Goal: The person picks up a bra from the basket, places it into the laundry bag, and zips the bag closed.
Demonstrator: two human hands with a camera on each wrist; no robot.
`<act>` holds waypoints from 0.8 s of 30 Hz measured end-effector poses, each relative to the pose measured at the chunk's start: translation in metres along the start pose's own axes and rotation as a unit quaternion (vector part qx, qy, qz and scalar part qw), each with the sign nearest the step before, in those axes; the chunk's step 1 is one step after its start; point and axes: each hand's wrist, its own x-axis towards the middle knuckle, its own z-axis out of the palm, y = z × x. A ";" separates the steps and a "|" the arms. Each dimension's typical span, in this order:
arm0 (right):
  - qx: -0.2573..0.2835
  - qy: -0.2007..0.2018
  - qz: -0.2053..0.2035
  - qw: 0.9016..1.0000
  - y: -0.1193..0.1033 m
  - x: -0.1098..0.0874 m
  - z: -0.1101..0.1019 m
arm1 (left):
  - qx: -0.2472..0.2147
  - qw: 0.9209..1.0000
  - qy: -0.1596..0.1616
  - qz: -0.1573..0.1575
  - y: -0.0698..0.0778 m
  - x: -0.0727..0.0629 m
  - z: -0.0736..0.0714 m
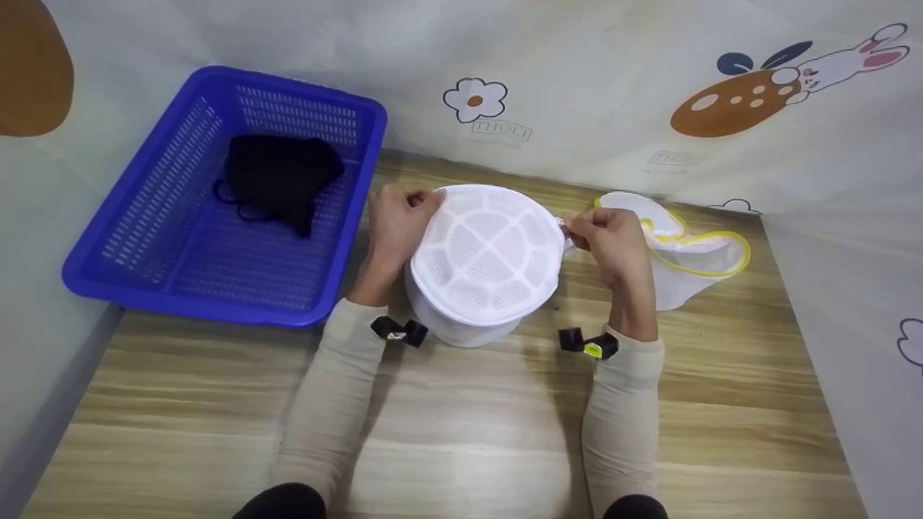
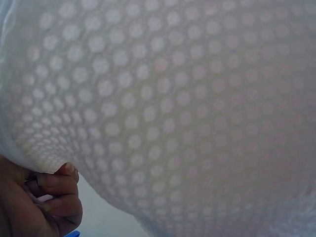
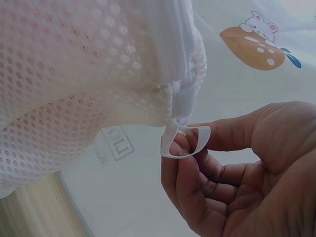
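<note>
pinching rim and loop, both hands hold the mesh bag, axis near upright, round end up.

Between my left grip and my right grip I have a white mesh bag, its round holes like dots, with a spoked wheel in solid white across the top. At my right grip the zip and looped tab are white too; pinkish-red specks show through the nearby mesh. Left of my left grip is a deep blue basket with rows of slots, around a black cloth. Beyond my right grip, a second bag is white with yellow edging. Below both grips run beige sleeves and a streaky, wood-grained brown table. Behind them the off-white backdrop carries a dark-outlined white flower and a white-spotted orange-brown carrot.
</note>
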 end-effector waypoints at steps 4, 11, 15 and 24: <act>0.002 -0.002 -0.001 1.000 0.001 0.000 0.000 | 0.013 1.000 0.001 -0.006 0.001 0.000 0.000; -0.004 0.003 0.003 1.000 0.001 0.001 0.000 | 0.023 1.000 -0.010 -0.003 0.002 0.000 0.000; -0.004 0.011 0.002 1.000 0.003 0.002 0.000 | 0.016 0.996 -0.083 -0.006 0.000 0.001 -0.001; -0.007 0.004 -0.012 1.000 0.007 0.005 0.000 | -0.024 0.989 -0.143 0.024 0.001 0.000 -0.001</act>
